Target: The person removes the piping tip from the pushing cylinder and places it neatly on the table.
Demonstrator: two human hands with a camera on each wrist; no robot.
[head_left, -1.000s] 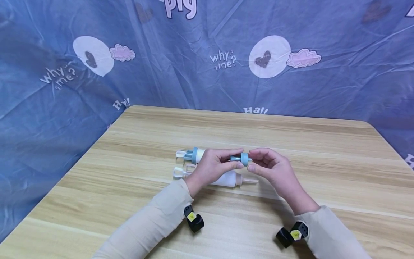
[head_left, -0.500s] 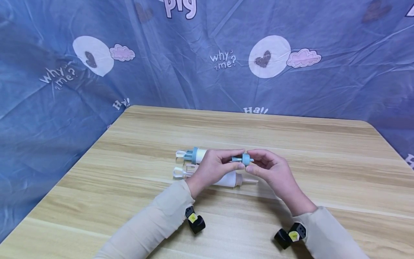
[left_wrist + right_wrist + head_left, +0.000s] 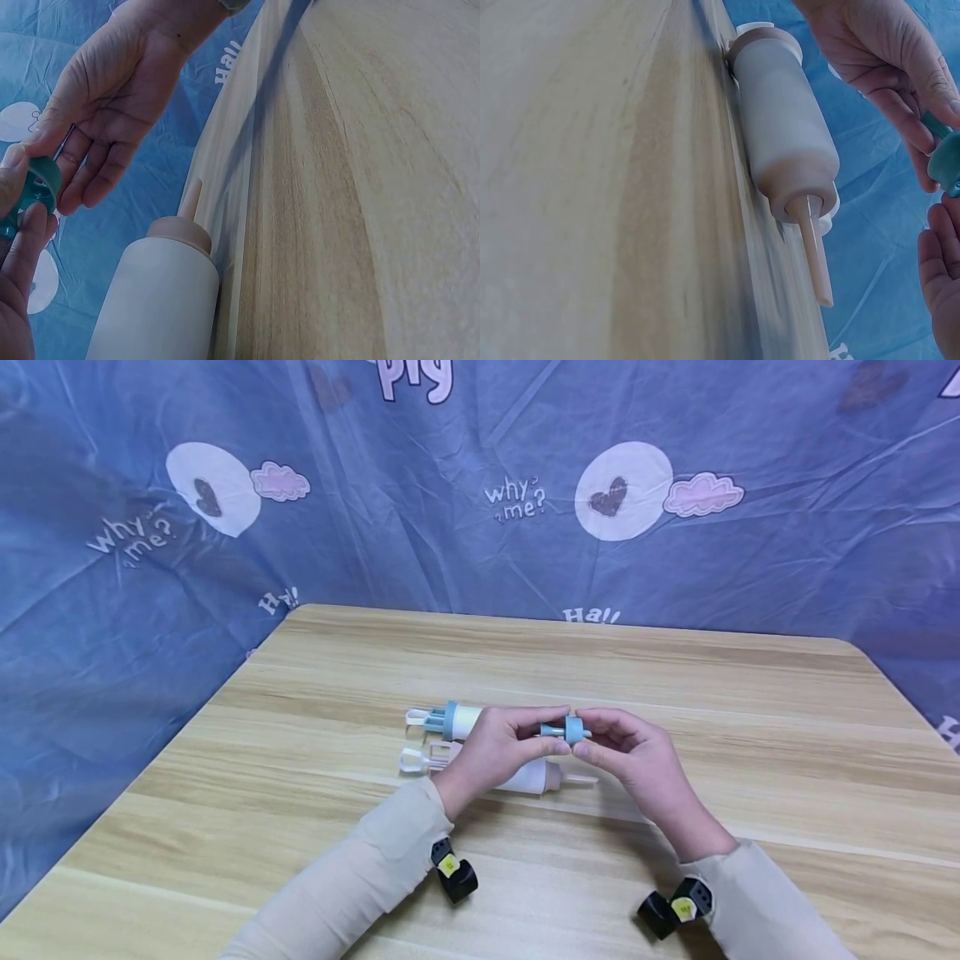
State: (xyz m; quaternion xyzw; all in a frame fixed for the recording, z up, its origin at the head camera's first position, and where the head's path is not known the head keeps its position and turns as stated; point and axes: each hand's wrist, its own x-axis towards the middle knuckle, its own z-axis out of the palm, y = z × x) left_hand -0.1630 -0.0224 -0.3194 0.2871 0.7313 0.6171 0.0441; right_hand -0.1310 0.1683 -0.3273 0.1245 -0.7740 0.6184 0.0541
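Between both hands, above the table, is a small teal plastic piece with a round collar and a thinner stem. My left hand pinches its stem side between thumb and fingers. At the collar end, my right hand holds it with the thumb and fingertips. The left wrist view shows the collar as an open ring among the fingers. Below the hands lies a white-barrelled syringe with a beige collar and nozzle, partly covered by the left hand. A second syringe with a blue end lies behind it, its front part hidden.
Both syringes lie on the wood-grain table with white plunger handles pointing left. A blue printed cloth hangs behind and to the left of the table. Black cameras hang from both wrists near the sleeve cuffs.
Both hands stay close together around the teal piece. The piece and my left hand have shifted slightly to the right, while the right fingertips now sit closer against the collar. The syringes stay put.
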